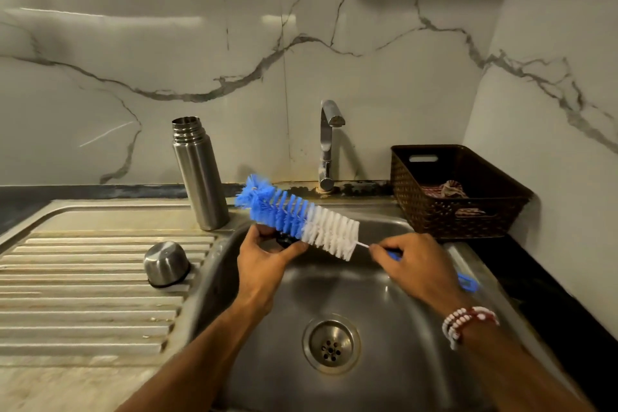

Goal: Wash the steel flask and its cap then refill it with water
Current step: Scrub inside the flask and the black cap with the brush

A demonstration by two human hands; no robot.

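The steel flask (pixel 197 174) stands upright and uncapped at the back of the draining board, beside the sink basin (pixel 337 284). Its steel outer cap (pixel 166 263) lies upside down on the ribbed board. Over the basin, my left hand (pixel 264 261) holds a small black part (pixel 286 240), mostly hidden under the bristles of a blue and white bottle brush (pixel 301 216). My right hand (pixel 416 266) grips the brush's blue handle. The brush head lies across the black part.
A chrome tap (pixel 329 144) rises behind the basin with no water running. A dark woven basket (pixel 458 191) holding cloth sits on the counter at the right. The drain (pixel 331 343) is at the basin's middle. Marble walls enclose the back and right.
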